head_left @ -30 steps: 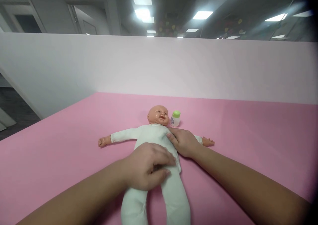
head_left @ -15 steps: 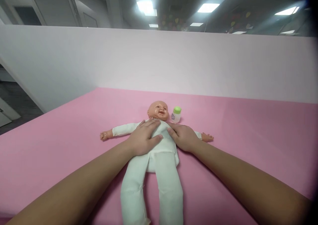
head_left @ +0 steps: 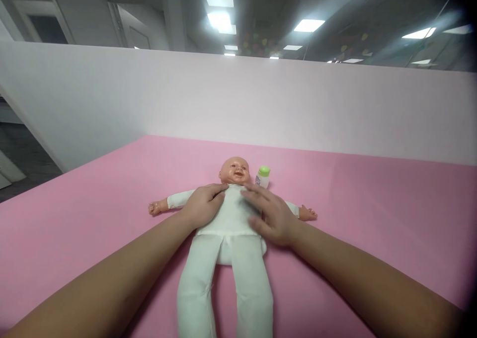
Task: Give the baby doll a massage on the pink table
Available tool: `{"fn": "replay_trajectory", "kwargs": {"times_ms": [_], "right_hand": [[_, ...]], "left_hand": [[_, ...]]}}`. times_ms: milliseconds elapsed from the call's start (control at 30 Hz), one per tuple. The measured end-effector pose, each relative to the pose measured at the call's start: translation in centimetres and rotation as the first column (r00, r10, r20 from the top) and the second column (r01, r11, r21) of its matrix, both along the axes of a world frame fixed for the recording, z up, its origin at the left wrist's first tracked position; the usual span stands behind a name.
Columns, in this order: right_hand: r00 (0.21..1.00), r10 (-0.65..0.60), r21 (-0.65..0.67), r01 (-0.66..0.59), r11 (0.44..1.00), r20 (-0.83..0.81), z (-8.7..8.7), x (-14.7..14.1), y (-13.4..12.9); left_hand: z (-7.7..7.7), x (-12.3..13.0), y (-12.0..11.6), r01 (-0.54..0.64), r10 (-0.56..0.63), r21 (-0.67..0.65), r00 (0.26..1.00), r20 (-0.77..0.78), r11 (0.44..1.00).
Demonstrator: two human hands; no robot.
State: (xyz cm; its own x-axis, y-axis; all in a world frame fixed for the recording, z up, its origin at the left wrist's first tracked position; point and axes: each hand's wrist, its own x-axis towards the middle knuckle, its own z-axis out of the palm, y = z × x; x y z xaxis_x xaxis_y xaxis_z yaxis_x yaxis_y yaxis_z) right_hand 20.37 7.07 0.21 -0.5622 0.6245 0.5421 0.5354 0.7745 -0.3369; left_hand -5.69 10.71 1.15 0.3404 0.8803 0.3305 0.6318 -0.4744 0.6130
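Observation:
A baby doll (head_left: 233, 213) with a hard plastic head and a white cloth body lies on its back, arms stretched out to both sides. My left hand (head_left: 204, 204) rests along the left side of its chest near the shoulder, fingers extended and holding nothing. Over the right side of the chest is my right hand (head_left: 274, 214), its fingers spread and slightly blurred; whether it touches the cloth I cannot tell. A small bottle with a green cap (head_left: 263, 176) stands beside the doll's head, partly hidden behind my right hand.
The doll lies on a pink padded surface (head_left: 365, 218). A white panel (head_left: 238, 99) rises along its back and left side. Beyond it are doors at the left and lit ceiling lamps.
My left hand has slid left from the middle of the chest to its side. My right hand has come over the right side of the chest, its fingers spreading. The view has tilted up slightly.

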Motion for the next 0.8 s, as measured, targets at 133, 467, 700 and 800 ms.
{"fn": "replay_trajectory", "kwargs": {"times_ms": [133, 467, 700, 800], "right_hand": [[0.837, 0.547, 0.045, -0.547, 0.836, 0.006, 1.4, -2.7, -4.5], [0.964, 0.244, -0.112, -0.232, 0.966, 0.104, -0.3, -1.3, -0.1], [0.976, -0.143, -0.219, 0.177, 0.96, 0.165, -1.2, -0.6, 1.5], [0.962, -0.223, -0.225, 0.255, 0.94, 0.16, -1.4, -0.7, 1.5]], "left_hand": [[-0.2, 0.0, -0.1, -0.011, 0.012, -0.021, 0.999, 0.03, 1.0], [-0.9, 0.3, 0.0, -0.072, 0.076, -0.054, 0.994, 0.074, 0.996], [-0.6, 0.4, -0.1, -0.067, 0.071, -0.06, 0.995, 0.066, 0.996], [-0.3, 0.4, -0.2, -0.12, 0.121, -0.049, 0.993, 0.013, 0.992]]}}
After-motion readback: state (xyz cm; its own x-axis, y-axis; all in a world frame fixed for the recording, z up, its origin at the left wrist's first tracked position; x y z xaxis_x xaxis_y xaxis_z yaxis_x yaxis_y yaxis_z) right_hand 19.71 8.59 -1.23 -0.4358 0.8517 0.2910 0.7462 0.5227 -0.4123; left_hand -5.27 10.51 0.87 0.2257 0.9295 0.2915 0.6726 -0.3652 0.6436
